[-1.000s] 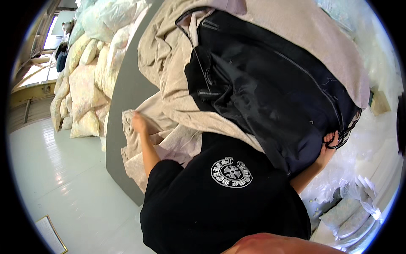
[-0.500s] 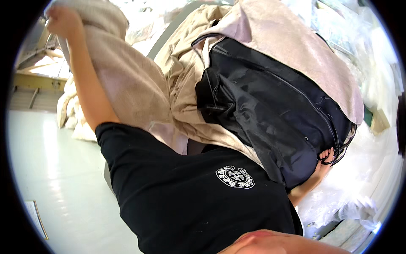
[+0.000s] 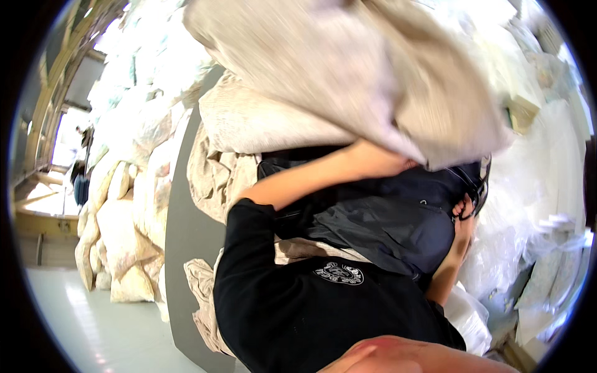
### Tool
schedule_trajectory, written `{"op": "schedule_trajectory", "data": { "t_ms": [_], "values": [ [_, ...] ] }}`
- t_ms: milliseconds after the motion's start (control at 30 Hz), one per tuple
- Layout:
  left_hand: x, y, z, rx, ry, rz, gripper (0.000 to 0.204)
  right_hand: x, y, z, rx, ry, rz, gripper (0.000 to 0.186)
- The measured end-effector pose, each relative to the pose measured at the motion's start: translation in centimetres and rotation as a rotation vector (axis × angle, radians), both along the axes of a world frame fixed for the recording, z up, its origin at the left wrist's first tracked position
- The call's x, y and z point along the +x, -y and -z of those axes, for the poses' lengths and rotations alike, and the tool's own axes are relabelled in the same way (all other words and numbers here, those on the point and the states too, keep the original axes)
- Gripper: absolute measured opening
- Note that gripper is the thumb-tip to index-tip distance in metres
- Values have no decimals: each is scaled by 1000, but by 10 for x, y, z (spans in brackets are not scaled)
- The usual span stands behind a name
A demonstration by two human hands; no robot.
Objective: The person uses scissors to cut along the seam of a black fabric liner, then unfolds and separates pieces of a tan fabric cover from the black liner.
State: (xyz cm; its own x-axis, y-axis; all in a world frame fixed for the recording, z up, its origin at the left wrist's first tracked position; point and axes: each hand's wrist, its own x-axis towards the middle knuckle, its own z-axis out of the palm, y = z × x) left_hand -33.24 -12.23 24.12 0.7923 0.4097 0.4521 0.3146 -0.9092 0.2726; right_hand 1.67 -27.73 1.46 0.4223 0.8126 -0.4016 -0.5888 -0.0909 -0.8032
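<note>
Right of centre, beige fabric (image 3: pixel 305 56) is gripped by the left hand (image 3: pixel 382 160), black cloth (image 3: pixel 379 217) by the right hand (image 3: pixel 462 214), fingers curled.

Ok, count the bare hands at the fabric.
2: the left hand holding beige fabric, and the right hand at the right edge of the black fabric. No others visible.

Beige fabric (image 3: pixel 305 56) blurring over blk cloth (image 3: pixel 392 230).
L grip (image 3: pixel 387 160) clutching fabric's edge, R grip (image 3: pixel 461 214) holding blk cord (image 3: pixel 479 195) @ cloth's R end; stuffed bags (image 3: pixel 124 233) lying L of gray table (image 3: pixel 185 267).
</note>
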Motion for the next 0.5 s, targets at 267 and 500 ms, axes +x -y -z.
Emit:
{"op": "schedule_trajectory", "data": {
  "t_ms": [267, 500],
  "values": [
    [15, 27, 171, -209, 199, -2, 49, -11, 1, -26, -60, 55, 101, 40],
    [-63, 26, 25, -675, -554, 444, 47, -44, -31, -95, 16, 929, 126, 21]
  ]
}}
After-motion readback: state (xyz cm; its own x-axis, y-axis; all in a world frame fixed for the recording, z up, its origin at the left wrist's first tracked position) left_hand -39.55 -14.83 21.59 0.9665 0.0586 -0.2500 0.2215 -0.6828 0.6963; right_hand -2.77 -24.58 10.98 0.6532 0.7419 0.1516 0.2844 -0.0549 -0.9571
